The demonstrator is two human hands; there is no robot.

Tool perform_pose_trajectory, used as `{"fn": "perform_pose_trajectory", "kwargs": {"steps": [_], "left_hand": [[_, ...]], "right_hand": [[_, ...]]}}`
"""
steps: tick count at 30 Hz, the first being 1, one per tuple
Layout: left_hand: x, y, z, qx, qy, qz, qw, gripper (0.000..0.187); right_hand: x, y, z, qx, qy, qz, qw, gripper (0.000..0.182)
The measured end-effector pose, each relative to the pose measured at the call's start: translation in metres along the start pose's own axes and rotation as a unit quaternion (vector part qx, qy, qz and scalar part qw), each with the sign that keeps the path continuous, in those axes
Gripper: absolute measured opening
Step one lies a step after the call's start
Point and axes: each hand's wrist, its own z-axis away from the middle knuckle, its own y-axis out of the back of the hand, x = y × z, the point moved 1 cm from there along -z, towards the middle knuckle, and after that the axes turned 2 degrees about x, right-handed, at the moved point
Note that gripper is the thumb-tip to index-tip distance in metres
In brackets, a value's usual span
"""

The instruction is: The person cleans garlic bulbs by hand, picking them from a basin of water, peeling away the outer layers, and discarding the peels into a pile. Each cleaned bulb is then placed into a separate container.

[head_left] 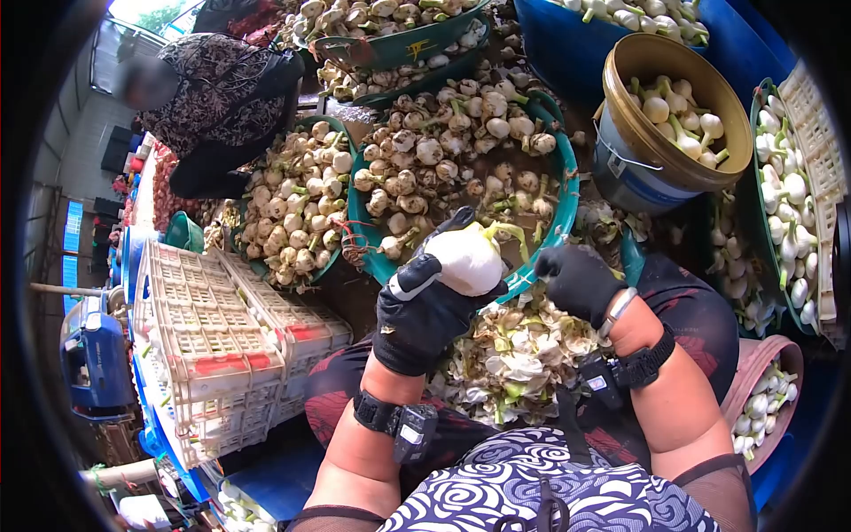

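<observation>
My left hand [425, 306], in a black glove, is closed around a large white peeled garlic bulb [470, 262] with a bent green stem. Just right of the bulb, my right hand [576, 279], also gloved in black, has its fingers curled; whether anything small is in them is hidden. Both hands are above the near rim of a green tub [567, 191] of unpeeled bulbs [430, 146]. Loose garlic skins [523, 359] are heaped below, between my legs.
A bucket [643, 173] with peeled bulbs stands at the upper right. White plastic crates [208, 346] are on the left. Another person [226, 93] is at the upper left. A pink basket [740, 395] with white bulbs lies at the lower right.
</observation>
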Motion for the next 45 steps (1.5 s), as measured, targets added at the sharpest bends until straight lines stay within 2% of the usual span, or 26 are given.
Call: {"fn": "perform_pose_trajectory", "kwargs": {"steps": [1, 2, 3, 4, 5, 7, 8, 10, 11, 13, 14, 15, 17, 18, 19, 22, 25, 26, 30, 33, 36, 37, 38, 39, 40, 45], "left_hand": [[-0.001, 0.000, 0.000, 0.020, -0.002, -0.017, 1.000, 0.050], [-0.003, 0.004, -0.001, 0.021, 0.000, -0.015, 1.000, 0.050], [-0.004, 0.011, -0.003, 0.034, -0.066, -0.261, 0.962, 0.048], [-0.004, 0.014, -0.005, 0.043, -0.128, -0.491, 0.861, 0.046], [-0.005, 0.015, -0.006, 0.041, -0.127, -0.491, 0.861, 0.046], [-0.007, 0.013, -0.008, -0.019, -0.170, -0.559, 0.811, 0.042], [-0.008, 0.012, -0.009, -0.020, -0.170, -0.558, 0.812, 0.042], [-0.013, 0.011, -0.008, -0.027, -0.082, -0.347, 0.934, 0.045], [-0.016, 0.010, -0.007, -0.029, -0.034, -0.233, 0.972, 0.046], [-0.019, 0.008, -0.006, -0.028, 0.060, 0.006, 0.998, 0.050], [-0.019, 0.005, -0.008, -0.030, 0.061, 0.006, 0.998, 0.050], [-0.018, 0.002, -0.009, -0.038, 0.034, -0.083, 0.995, 0.058], [-0.017, -0.003, -0.012, -0.051, -0.020, -0.257, 0.965, 0.080], [-0.020, 0.001, -0.014, -0.034, -0.012, -0.254, 0.967, 0.092], [-0.023, 0.001, -0.014, -0.034, -0.010, -0.254, 0.967, 0.092], [-0.032, 0.004, -0.020, -0.039, -0.116, -0.298, 0.947, 0.091], [-0.031, 0.004, -0.026, -0.028, -0.122, -0.265, 0.956, 0.092], [-0.031, 0.000, -0.025, 0.010, -0.123, -0.327, 0.937, 0.091], [-0.031, 0.006, -0.023, 0.003, -0.092, -0.335, 0.938, 0.085], [-0.025, 0.003, -0.017, -0.036, -0.018, -0.283, 0.958, 0.082], [-0.019, 0.000, -0.007, -0.098, 0.123, -0.212, 0.964, 0.097], [-0.018, -0.003, -0.007, -0.098, 0.124, -0.211, 0.965, 0.097], [-0.018, -0.006, -0.006, -0.106, 0.115, -0.198, 0.968, 0.099], [-0.017, -0.009, -0.007, -0.113, 0.105, -0.184, 0.971, 0.101], [-0.017, -0.008, -0.010, -0.105, 0.117, -0.140, 0.978, 0.101], [-0.027, -0.008, -0.013, -0.079, 0.061, -0.195, 0.976, 0.095]], "right_hand": [[-0.014, 0.010, 0.000, -0.092, -0.047, -0.050, 0.993, 0.019], [-0.022, 0.017, 0.002, -0.041, -0.047, -0.085, 0.994, 0.017], [-0.029, 0.025, 0.003, 0.011, -0.046, -0.119, 0.992, 0.015], [-0.043, 0.041, 0.005, 0.019, -0.086, -0.193, 0.977, 0.014], [-0.047, 0.043, 0.006, 0.020, -0.087, -0.193, 0.977, 0.014], [-0.051, 0.047, 0.008, 0.091, -0.041, -0.478, 0.873, 0.021], [-0.055, 0.049, 0.009, 0.089, 0.032, -0.425, 0.900, 0.022], [-0.059, 0.045, 0.012, 0.110, 0.150, -0.334, 0.924, 0.027], [-0.058, 0.044, 0.012, 0.111, 0.147, -0.335, 0.924, 0.027], [-0.058, 0.044, 0.013, 0.154, 0.182, -0.184, 0.953, 0.025], [-0.061, 0.043, 0.013, 0.169, 0.167, -0.195, 0.952, 0.022], [-0.062, 0.044, 0.014, 0.171, 0.167, -0.194, 0.951, 0.022], [-0.065, 0.046, 0.016, 0.151, 0.154, -0.153, 0.964, 0.020], [-0.064, 0.043, 0.016, 0.157, 0.152, -0.149, 0.965, 0.018], [-0.065, 0.041, 0.017, 0.157, 0.150, -0.149, 0.965, 0.018], [-0.070, 0.031, 0.018, 0.193, 0.117, -0.119, 0.967, 0.010], [-0.075, 0.020, 0.022, 0.256, 0.104, -0.044, 0.960, 0.007], [-0.074, 0.018, 0.022, 0.259, 0.100, -0.032, 0.960, 0.009], [-0.069, 0.017, 0.018, 0.265, 0.096, 0.016, 0.959, 0.010], [-0.059, 0.027, 0.011, 0.251, 0.071, -0.017, 0.965, 0.008], [-0.043, 0.038, 0.002, 0.239, 0.010, -0.118, 0.964, 0.008], [-0.040, 0.040, 0.002, 0.239, 0.009, -0.117, 0.964, 0.008], [-0.035, 0.039, 0.001, 0.170, -0.038, -0.306, 0.936, 0.008], [-0.031, 0.038, 0.000, 0.093, -0.082, -0.481, 0.868, 0.008], [-0.031, 0.037, 0.003, 0.062, -0.054, -0.551, 0.830, 0.008], [-0.037, 0.044, 0.008, 0.068, -0.044, -0.535, 0.841, 0.008]]}}
